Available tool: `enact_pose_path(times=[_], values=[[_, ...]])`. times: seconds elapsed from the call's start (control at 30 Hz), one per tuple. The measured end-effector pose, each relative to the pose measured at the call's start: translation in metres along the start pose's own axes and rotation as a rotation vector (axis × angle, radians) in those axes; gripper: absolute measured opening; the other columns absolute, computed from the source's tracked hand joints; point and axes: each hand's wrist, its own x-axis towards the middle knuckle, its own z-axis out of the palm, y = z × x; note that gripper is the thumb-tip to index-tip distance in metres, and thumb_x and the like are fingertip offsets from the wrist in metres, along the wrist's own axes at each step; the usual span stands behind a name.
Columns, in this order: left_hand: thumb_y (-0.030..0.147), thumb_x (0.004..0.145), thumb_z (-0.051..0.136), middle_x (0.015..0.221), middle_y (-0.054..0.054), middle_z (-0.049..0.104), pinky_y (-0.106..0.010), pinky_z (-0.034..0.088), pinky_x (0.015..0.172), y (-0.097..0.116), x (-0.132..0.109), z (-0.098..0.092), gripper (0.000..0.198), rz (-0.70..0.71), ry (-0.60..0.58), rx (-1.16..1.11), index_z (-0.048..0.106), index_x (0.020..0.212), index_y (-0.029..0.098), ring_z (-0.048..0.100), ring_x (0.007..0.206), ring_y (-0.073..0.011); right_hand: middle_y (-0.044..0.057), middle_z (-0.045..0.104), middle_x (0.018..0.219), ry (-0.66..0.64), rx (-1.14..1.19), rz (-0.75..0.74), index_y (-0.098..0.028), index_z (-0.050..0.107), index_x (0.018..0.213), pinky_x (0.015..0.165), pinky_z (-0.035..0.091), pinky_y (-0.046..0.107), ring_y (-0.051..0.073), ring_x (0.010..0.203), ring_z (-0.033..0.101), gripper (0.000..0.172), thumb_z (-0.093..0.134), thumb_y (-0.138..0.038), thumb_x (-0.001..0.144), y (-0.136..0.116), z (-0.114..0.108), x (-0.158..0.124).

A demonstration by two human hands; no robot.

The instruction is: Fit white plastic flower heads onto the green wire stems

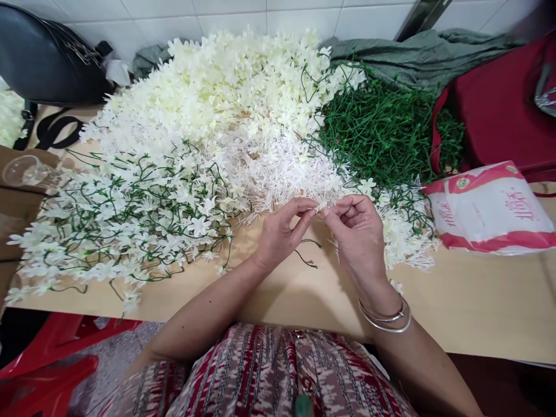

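Note:
My left hand [282, 231] and my right hand [356, 231] meet over the wooden table [469, 301], fingertips pinched together on a small white artificial flower [320, 207]. A thin green stem [306, 258] hangs below my left hand. Just behind my fingers lies a heap of white plastic flower centres [286, 168]. Behind that is a big pile of loose cream petals [226, 92]. Finished stems with white blossoms [121, 220] spread out to the left. A tangle of bare green stems [386, 133] sits at the right. Silver bangles ring my right wrist.
A red and white plastic bag [490, 208] lies at the right, with a dark red bag [499, 104] and grey-green cloth [417, 55] behind it. A black bag [47, 58] rests at the back left. A clear plastic cup [26, 171] lies on cardboard. A red stool [47, 365] stands below.

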Motion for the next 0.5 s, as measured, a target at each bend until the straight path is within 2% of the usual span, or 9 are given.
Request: enact_pose_path(times=[0.13, 0.33, 0.5], values=[[0.024, 0.106, 0.062, 0.111, -0.007, 0.081, -0.025, 0.065, 0.084, -0.0006, 0.0002, 0.0004, 0.013, -0.002, 0.009, 0.026, 0.069, 0.117, 0.021, 0.079, 0.091, -0.0129, -0.003, 0.063, 0.075, -0.014, -0.019, 0.029, -0.027, 0.055, 0.096, 0.061, 0.05, 0.031, 0.015, 0.064, 0.058, 0.027, 0.078, -0.029, 0.082, -0.0009, -0.0004, 0.0005], [0.019, 0.106, 0.06, 0.105, -0.006, 0.082, -0.025, 0.063, 0.087, -0.0018, 0.0005, -0.003, 0.012, 0.074, -0.073, 0.086, 0.07, 0.112, 0.021, 0.08, 0.096, -0.0146, -0.003, 0.066, 0.073, -0.021, 0.024, 0.035, -0.026, 0.057, 0.097, 0.06, 0.05, 0.03, 0.015, 0.063, 0.059, 0.027, 0.078, -0.028, 0.081, -0.0003, -0.0001, 0.0001], [0.02, 0.107, 0.058, 0.101, -0.006, 0.081, -0.026, 0.062, 0.084, -0.0027, 0.0012, -0.0047, 0.014, 0.073, -0.074, 0.073, 0.071, 0.113, 0.02, 0.078, 0.09, -0.0149, -0.003, 0.068, 0.073, -0.111, -0.011, 0.018, -0.025, 0.066, 0.11, 0.061, 0.052, 0.031, 0.015, 0.063, 0.06, 0.028, 0.077, -0.029, 0.084, 0.001, -0.0045, 0.0039]])
